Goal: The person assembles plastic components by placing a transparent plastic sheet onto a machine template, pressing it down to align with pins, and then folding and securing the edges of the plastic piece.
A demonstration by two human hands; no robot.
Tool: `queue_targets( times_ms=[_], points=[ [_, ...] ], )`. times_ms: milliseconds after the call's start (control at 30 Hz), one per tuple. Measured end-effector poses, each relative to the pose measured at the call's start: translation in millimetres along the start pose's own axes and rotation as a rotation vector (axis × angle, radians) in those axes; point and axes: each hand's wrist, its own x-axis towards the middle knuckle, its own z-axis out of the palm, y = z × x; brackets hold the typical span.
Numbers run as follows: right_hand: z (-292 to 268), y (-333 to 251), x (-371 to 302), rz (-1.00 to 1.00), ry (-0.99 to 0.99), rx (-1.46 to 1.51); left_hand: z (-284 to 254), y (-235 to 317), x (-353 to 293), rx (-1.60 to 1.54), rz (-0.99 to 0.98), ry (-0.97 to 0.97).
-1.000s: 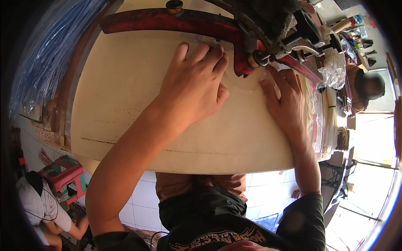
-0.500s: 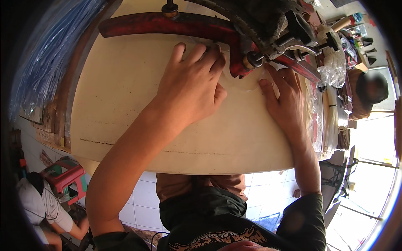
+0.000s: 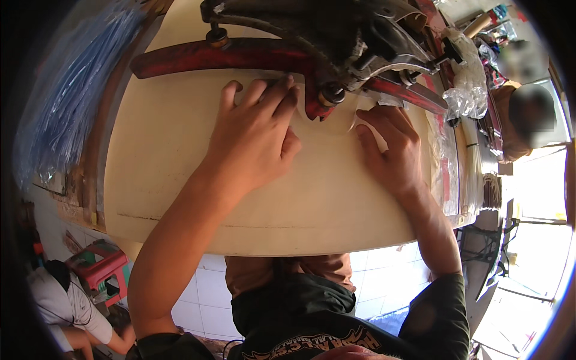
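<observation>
Across the pale table [image 3: 159, 138], I see the red bar [image 3: 249, 55] and the dark metal frame [image 3: 306, 27] over it lower and farther left in view than a second ago, with more of the frame showing. The left hand [image 3: 255, 129] and the right hand [image 3: 393, 144] have shifted the same way, holding much the same poses. The table's near edge also sits slightly lower, so I cannot tell how much is the camera's own movement.

The red bar lies beyond the left fingers, which bend close to its near side; I cannot tell whether they touch it or whether that grip closes on anything. My right grip curves with thumb and forefinger apart, beside a faint clear film [image 3: 351, 120] between the hands; whether it pinches the film I cannot tell.

As for writing, light lettering [image 3: 366, 339] with wing-like shapes crosses the dark shirt [image 3: 282, 318], curving toward the lower edge of my view.
</observation>
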Motion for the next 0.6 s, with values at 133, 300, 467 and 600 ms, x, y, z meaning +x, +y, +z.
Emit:
queue_targets(
  times_ms=[133,300,467,600],
  points=[
    [0.8,4.1,-1.0,-0.016,-0.003,-0.002,-2.3,1.0,0.3,0.006,0.009,-0.023],
    [0.6,6.3,-1.8,-0.048,-0.009,-0.071,-6.4,3.6,2.9,0.031,0.02,-0.041],
    [0.7,8.5,-2.7,0.009,-0.059,-0.227,-9.3,4.7,4.7,0.041,0.017,-0.103],
    [-0.2,8.2,-4.3,-0.001,-0.063,-0.283,-10.0,7.1,5.6,-0.01,0.024,-0.101]
  ],
)
